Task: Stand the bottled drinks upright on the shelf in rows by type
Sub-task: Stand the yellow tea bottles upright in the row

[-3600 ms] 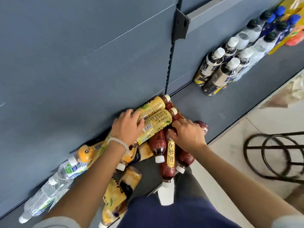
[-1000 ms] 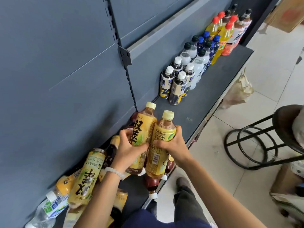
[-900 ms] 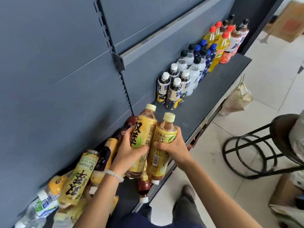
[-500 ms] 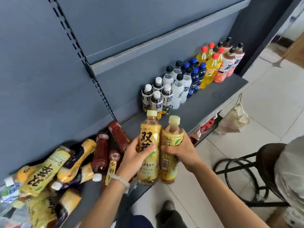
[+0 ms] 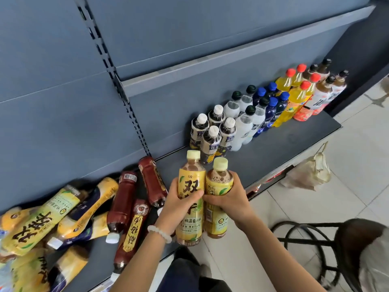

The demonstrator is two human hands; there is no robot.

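Two yellow tea bottles, held upright and touching side by side above the front edge of the shelf point(image 5: 273, 148). The left bottle point(image 5: 191, 199) is the taller, with large black characters on its label; the left hand point(image 5: 179, 204), a bead bracelet point(image 5: 159, 233) at its wrist, is wrapped around its middle, thumb across the label. The right bottle point(image 5: 217, 199) is shorter, with a leaf mark; the right hand point(image 5: 230, 199) is clamped around its shoulder and label. The two hands meet between the bottles. Both bottles are clear of the shelf, their bases hanging past its front edge over the floor.

Behind the held bottles, against the back panel of the shelf, upright bottles stand in paired rows by type: white-capped dark bottles point(image 5: 212, 133) nearest, then black-capped clear bottles point(image 5: 244, 114), blue bottles point(image 5: 271, 106), red-capped orange bottles point(image 5: 294, 93), and black-capped brown bottles point(image 5: 328, 85) at the far end.

To the left of the held bottles, a pile lies on the shelf: dark red bottles point(image 5: 122, 203) on their sides, and beyond them yellow bottles point(image 5: 42, 224) heaped at several angles.

Off the shelf's front edge to the right, a pale bag point(image 5: 309, 171) hangs and a black stool point(image 5: 328, 234) stands on the tiled floor.
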